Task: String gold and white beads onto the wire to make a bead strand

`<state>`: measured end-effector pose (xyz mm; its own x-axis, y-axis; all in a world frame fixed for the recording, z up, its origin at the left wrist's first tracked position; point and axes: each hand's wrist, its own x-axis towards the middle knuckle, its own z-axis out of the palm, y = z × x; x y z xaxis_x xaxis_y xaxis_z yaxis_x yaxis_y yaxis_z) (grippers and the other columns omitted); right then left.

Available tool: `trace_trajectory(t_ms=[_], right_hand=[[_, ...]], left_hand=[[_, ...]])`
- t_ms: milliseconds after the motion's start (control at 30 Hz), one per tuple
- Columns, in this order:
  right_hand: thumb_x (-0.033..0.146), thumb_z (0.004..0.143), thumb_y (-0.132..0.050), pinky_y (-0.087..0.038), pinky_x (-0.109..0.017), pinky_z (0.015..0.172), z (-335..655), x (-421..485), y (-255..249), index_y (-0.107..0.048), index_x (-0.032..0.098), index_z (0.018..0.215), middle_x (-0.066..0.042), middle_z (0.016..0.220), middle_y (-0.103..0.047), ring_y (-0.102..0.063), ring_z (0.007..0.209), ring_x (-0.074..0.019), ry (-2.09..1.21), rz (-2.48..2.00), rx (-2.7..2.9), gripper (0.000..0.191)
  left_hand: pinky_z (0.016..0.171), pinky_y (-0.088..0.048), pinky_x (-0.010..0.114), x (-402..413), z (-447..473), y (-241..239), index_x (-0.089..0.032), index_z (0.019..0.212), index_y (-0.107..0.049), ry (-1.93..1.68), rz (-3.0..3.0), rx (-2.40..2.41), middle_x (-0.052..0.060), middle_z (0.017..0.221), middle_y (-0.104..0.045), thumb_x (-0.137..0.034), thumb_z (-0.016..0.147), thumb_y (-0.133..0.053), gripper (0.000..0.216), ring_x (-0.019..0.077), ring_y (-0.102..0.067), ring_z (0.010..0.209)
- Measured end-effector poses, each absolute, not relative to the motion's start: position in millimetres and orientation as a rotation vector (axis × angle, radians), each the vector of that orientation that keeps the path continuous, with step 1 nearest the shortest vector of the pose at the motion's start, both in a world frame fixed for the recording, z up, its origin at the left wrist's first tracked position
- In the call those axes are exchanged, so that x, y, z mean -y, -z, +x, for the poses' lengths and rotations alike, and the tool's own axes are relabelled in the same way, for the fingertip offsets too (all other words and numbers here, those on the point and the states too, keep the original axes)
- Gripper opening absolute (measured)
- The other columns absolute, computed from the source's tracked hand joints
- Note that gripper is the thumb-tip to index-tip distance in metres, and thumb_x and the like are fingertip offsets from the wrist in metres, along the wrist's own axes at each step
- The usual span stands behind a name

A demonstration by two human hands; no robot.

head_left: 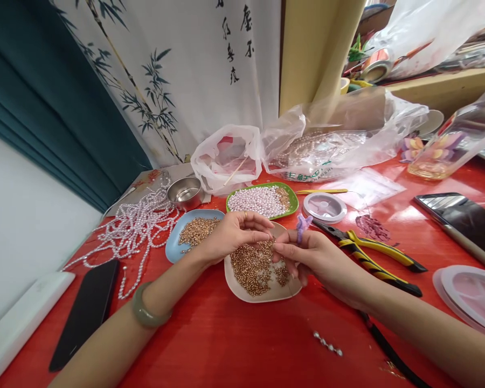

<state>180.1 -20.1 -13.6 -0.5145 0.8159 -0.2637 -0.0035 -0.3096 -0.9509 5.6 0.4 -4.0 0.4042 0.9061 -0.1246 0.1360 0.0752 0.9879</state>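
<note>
My left hand [236,234] is over the cream plate [242,293], its thumb and fingertips brought together in a pinch. Facing it, my right hand [311,252] also pinches, with a purple wrap [303,227] around one finger. Whatever lies between the fingertips is too small to make out. Small gold beads [253,269] are spread over the plate beneath both hands. A blue dish [173,242] with more gold beads stands by my left hand. Behind, a green tray [293,202] bears white pearl beads [254,199] and some gold ones.
Pearl strands [135,221] and a metal bowl [185,193] lie left. Yellow-black pliers [372,258] sit beside my right forearm, near a white spool [324,207]. Phones flank the work: a black one [84,315] left, another [464,221] right. Plastic bags [323,145] line the back.
</note>
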Motion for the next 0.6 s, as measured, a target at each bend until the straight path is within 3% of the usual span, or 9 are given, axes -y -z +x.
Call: trace_trajectory(t_ms=[167, 433, 600], right_hand=[[0.031, 0.074, -0.06, -0.035, -0.011, 0.032, 180, 20, 15, -0.059, 0.014, 0.064, 0.004, 0.044, -0.049, -0.042, 0.036, -0.0034, -1.887, -1.074, 1.358, 0.02], [0.035, 0.072, -0.061, -0.033, -0.012, 0.032, 180, 19, 16, -0.059, 0.014, 0.064, 0.004, 0.043, -0.049, -0.041, 0.035, -0.0034, -1.879, -1.107, 1.376, 0.022], [0.034, 0.072, -0.061, -0.032, -0.013, 0.031, 180, 19, 15, -0.059, 0.014, 0.063, 0.003, 0.043, -0.048, -0.042, 0.035, -0.0039, -1.877, -1.116, 1.38, 0.022]], left_hand=[[0.058, -0.04, 0.025, -5, -8, -4, -0.014, 0.072, -0.064, -0.485, 1.822, -1.144, 0.003, 0.068, -0.063, -0.021, 0.068, -0.059, 0.009, 0.0124, -0.054, 0.063], [0.077, -0.037, 0.034, -25, -37, 3, -0.017, 0.084, -0.066, -0.648, 2.433, -1.509, 0.008, 0.09, -0.064, -0.012, 0.077, -0.043, 0.025, 0.0204, -0.051, 0.088], [0.072, -0.037, 0.033, -28, -42, 7, -0.018, 0.087, -0.066, -0.434, 2.585, -1.596, 0.008, 0.089, -0.061, -0.004, 0.075, -0.036, 0.036, 0.0215, -0.045, 0.09]])
